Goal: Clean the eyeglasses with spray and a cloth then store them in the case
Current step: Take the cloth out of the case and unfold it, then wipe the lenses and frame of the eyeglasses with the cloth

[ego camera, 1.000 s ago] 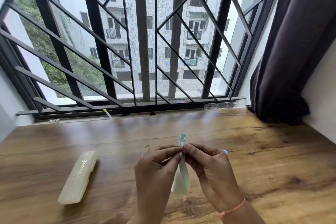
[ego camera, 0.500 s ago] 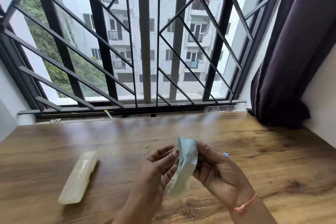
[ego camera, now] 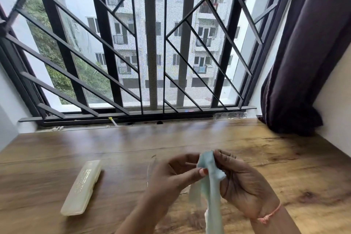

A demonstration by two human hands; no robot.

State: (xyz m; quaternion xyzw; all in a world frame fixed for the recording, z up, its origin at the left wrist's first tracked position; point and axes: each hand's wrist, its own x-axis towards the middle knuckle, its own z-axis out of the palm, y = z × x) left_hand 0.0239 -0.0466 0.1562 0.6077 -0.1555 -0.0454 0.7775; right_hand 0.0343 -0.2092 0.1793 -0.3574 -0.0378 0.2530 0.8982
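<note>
A pale blue cloth (ego camera: 210, 192) hangs between my hands above the wooden table (ego camera: 284, 157) and reaches the bottom edge of the view. My left hand (ego camera: 171, 175) pinches it with the thumb near its upper part. My right hand (ego camera: 245, 182) holds its top edge with curled fingers. A thin clear eyeglass frame (ego camera: 151, 169) shows just left of my left hand, mostly hidden behind it; I cannot tell whether the hand holds it. The cream-coloured case (ego camera: 81, 188) lies closed on the table to the left, apart from both hands.
A barred window (ego camera: 152, 43) runs along the table's far edge. A dark curtain (ego camera: 303, 62) hangs at the back right, its bundled end resting on the table corner. A white wall (ego camera: 334, 100) bounds the right side.
The cloth was bunched between my fingertips, then spread out; now it is gathered into a long hanging strip. My hands have moved slightly apart. The case has stayed put.
</note>
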